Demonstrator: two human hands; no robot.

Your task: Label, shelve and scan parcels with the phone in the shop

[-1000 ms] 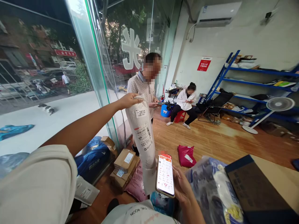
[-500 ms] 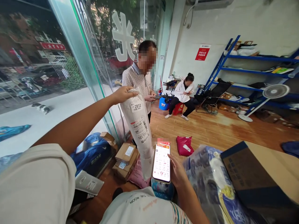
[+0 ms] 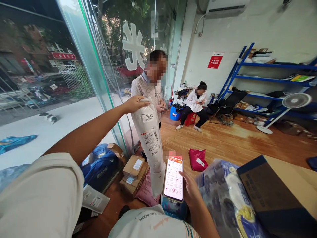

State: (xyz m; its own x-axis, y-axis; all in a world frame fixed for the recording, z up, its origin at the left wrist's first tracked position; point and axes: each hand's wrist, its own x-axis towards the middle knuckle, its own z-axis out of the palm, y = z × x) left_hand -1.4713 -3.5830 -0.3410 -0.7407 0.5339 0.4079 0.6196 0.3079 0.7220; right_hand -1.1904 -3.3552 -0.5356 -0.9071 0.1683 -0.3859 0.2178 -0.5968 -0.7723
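My left hand (image 3: 137,104) is closed on the top end of a long white plastic mailing bag (image 3: 147,142), which hangs down in front of me. Printed labels face me on the bag, the upper one marked 2012. In my right hand (image 3: 189,185) is a smartphone (image 3: 173,180), its lit screen showing rows of small icons under a red banner. My right thumb lies over the screen's right edge. The bag's lower end hangs just left of the phone; whether they touch I cannot tell.
Cardboard boxes (image 3: 133,168) and a pink parcel (image 3: 148,190) lie below the bag. A red parcel (image 3: 197,159) is on the floor. At right stand a wrapped multipack (image 3: 223,188) and a large carton (image 3: 277,188). One person (image 3: 146,91) stands ahead; another (image 3: 195,100) sits farther back.
The view has tilted slightly up, so most things sit a little lower and to the right. Both hands keep their hold on the mailing bag and the smartphone.
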